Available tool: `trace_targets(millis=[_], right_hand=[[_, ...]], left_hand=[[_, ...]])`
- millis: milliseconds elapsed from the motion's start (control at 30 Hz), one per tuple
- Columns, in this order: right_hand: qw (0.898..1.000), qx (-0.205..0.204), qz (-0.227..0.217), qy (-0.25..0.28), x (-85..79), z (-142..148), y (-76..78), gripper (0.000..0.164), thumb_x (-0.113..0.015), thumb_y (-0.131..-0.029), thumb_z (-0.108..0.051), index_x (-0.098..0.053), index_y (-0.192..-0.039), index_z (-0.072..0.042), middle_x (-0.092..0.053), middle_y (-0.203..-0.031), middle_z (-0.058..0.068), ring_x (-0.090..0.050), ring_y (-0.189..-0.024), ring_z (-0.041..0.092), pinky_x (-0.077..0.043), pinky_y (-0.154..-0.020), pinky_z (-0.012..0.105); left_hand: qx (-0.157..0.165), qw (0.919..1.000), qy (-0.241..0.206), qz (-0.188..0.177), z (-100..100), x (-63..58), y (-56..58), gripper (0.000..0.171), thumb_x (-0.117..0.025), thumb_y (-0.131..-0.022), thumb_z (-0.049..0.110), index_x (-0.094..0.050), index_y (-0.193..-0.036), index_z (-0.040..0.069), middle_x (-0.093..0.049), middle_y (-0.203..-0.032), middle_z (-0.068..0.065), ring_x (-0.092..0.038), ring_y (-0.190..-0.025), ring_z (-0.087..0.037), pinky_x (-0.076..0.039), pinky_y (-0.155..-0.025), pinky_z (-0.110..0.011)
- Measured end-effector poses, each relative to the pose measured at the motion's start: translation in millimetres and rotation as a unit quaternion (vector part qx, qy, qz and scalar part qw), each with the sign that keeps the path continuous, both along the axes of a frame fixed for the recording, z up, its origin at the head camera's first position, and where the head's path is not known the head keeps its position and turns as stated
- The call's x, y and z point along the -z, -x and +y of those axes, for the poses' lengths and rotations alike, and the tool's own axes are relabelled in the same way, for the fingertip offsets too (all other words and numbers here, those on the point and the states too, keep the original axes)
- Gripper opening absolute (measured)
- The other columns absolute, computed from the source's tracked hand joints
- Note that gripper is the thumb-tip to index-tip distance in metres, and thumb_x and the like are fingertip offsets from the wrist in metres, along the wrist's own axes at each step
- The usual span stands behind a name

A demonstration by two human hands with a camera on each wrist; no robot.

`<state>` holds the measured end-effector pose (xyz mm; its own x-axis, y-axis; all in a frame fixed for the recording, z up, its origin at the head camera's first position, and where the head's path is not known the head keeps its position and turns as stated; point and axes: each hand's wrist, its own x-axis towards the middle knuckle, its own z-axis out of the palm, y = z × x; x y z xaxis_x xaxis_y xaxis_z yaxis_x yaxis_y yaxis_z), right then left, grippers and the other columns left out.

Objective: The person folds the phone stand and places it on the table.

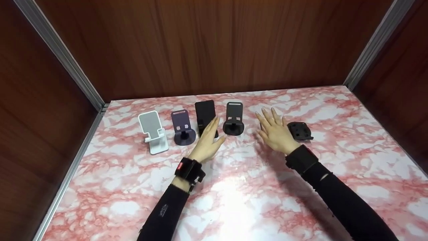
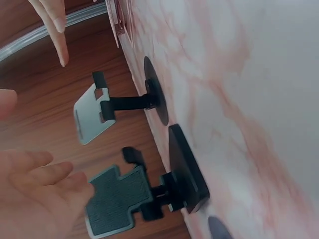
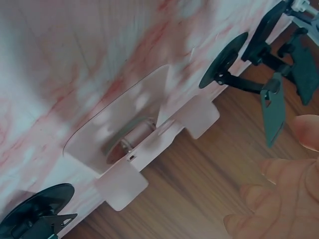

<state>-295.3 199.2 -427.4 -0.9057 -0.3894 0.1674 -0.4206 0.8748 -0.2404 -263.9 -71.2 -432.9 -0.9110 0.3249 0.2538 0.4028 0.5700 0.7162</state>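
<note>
My left hand (image 1: 206, 145), fingers straight, hovers in front of the black phone stand (image 1: 205, 113) and partly covers it. To its right stands a dark grey phone stand (image 1: 234, 110) on a round base. My right hand (image 1: 277, 135) is spread with straight fingers above the table, left of a black folded stand (image 1: 300, 130). Below that hand, the right wrist view shows a pale pink stand (image 3: 119, 114) with two flaps, lying low on the table; in the head view it is largely hidden. Neither hand holds anything.
A purple phone stand (image 1: 181, 122) and a white phone stand (image 1: 151, 125) stand upright on the left. The pink marbled table (image 1: 133, 197) meets a wooden back wall (image 1: 214, 47), with wooden side panels and metal rails at its edges.
</note>
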Motion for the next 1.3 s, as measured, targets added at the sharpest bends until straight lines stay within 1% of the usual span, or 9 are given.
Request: trace_targets(millis=[200, 433, 533, 633, 767, 900, 1033, 1133, 1300], right_hand=[[1.000, -0.004, 0.001, 0.007, 2.3, -3.0, -5.0, 0.061, -0.042, -0.105, -0.036, -0.021, -0.158, -0.012, -0.016, -0.165, 0.015, -0.006, -0.152, 0.043, -0.009, -0.117, 0.073], [1.000, -0.016, -0.002, 0.015, 6.1, -5.9, -8.5, 0.061, -0.042, -0.106, -0.034, -0.020, -0.158, -0.010, -0.017, -0.165, 0.017, -0.005, -0.152, 0.043, -0.007, -0.117, 0.073], [1.000, -0.017, 0.002, 0.018, 7.1, -7.0, -8.8, 0.062, -0.043, -0.105, -0.034, -0.021, -0.158, -0.010, -0.018, -0.164, 0.017, -0.006, -0.152, 0.043, -0.008, -0.116, 0.074], [1.000, -0.018, 0.004, 0.022, 8.6, -7.7, -8.5, 0.063, -0.045, -0.105, -0.034, -0.021, -0.157, -0.010, -0.018, -0.164, 0.018, -0.006, -0.152, 0.043, -0.008, -0.116, 0.074], [0.999, -0.020, 0.003, 0.024, 10.1, -8.4, -9.0, 0.062, -0.045, -0.105, -0.033, -0.022, -0.157, -0.009, -0.017, -0.164, 0.018, -0.006, -0.152, 0.044, -0.008, -0.116, 0.075], [0.999, -0.021, -0.004, 0.028, 11.6, -8.0, -9.4, 0.062, -0.045, -0.105, -0.031, -0.021, -0.157, -0.009, -0.016, -0.164, 0.019, -0.005, -0.152, 0.044, -0.008, -0.116, 0.075], [0.999, -0.021, -0.011, 0.032, 13.7, -7.6, -8.9, 0.063, -0.046, -0.105, -0.029, -0.019, -0.158, -0.009, -0.016, -0.164, 0.020, -0.004, -0.152, 0.044, -0.007, -0.116, 0.075], [0.999, -0.020, -0.016, 0.033, 14.4, -7.7, -9.1, 0.063, -0.046, -0.105, -0.028, -0.019, -0.158, -0.009, -0.015, -0.164, 0.020, -0.003, -0.152, 0.044, -0.007, -0.116, 0.075], [0.999, -0.018, -0.022, 0.033, 15.1, -7.8, -9.7, 0.062, -0.045, -0.105, -0.032, -0.021, -0.157, -0.009, -0.013, -0.164, 0.020, -0.002, -0.152, 0.043, -0.007, -0.117, 0.074]], left_hand=[[-0.040, 0.9981, -0.048, -0.002, 13.2, 7.7, 23.8, 0.069, -0.062, -0.095, 0.015, -0.029, -0.153, -0.001, -0.034, -0.156, -0.025, -0.034, -0.145, -0.037, -0.027, -0.123, -0.045], [-0.068, 0.9935, -0.084, -0.035, 26.2, 15.7, 42.0, 0.069, -0.064, -0.093, 0.010, -0.031, -0.152, -0.001, -0.046, -0.148, -0.025, -0.058, -0.118, -0.039, -0.045, -0.108, -0.043], [-0.071, 0.9934, -0.082, -0.038, 30.5, 17.9, 47.2, 0.070, -0.065, -0.091, 0.009, -0.031, -0.152, -0.003, -0.049, -0.145, -0.026, -0.060, -0.118, -0.038, -0.048, -0.105, -0.043], [-0.064, 0.9926, -0.096, -0.041, 35.1, 19.9, 52.8, 0.069, -0.063, -0.092, 0.005, -0.030, -0.151, -0.007, -0.049, -0.145, -0.027, -0.057, -0.126, -0.037, -0.045, -0.111, -0.041], [-0.065, 0.9905, -0.114, -0.042, 39.8, 21.4, 58.4, 0.062, -0.060, -0.093, -0.002, -0.033, -0.149, -0.008, -0.052, -0.142, -0.026, -0.056, -0.128, -0.035, -0.047, -0.109, -0.039], [-0.104, 0.9877, -0.111, -0.039, 44.3, 20.4, 63.2, 0.055, -0.061, -0.091, -0.004, -0.045, -0.144, -0.005, -0.065, -0.125, -0.023, -0.066, -0.113, -0.030, -0.055, -0.099, -0.032], [-0.129, 0.9841, -0.113, -0.045, 48.0, 18.0, 65.2, 0.053, -0.067, -0.089, -0.003, -0.051, -0.139, -0.003, -0.070, -0.112, -0.019, -0.070, -0.100, -0.027, -0.057, -0.091, -0.030], [-0.129, 0.9835, -0.117, -0.047, 48.3, 18.0, 64.7, 0.050, -0.069, -0.088, -0.002, -0.053, -0.136, -0.003, -0.069, -0.110, -0.018, -0.071, -0.097, -0.027, -0.058, -0.088, -0.030], [-0.106, 0.9792, -0.163, -0.060, 45.7, 19.5, 61.8, 0.044, -0.071, -0.086, -0.003, -0.056, -0.128, -0.005, -0.069, -0.109, -0.022, -0.071, -0.096, -0.033, -0.060, -0.083, -0.029]])
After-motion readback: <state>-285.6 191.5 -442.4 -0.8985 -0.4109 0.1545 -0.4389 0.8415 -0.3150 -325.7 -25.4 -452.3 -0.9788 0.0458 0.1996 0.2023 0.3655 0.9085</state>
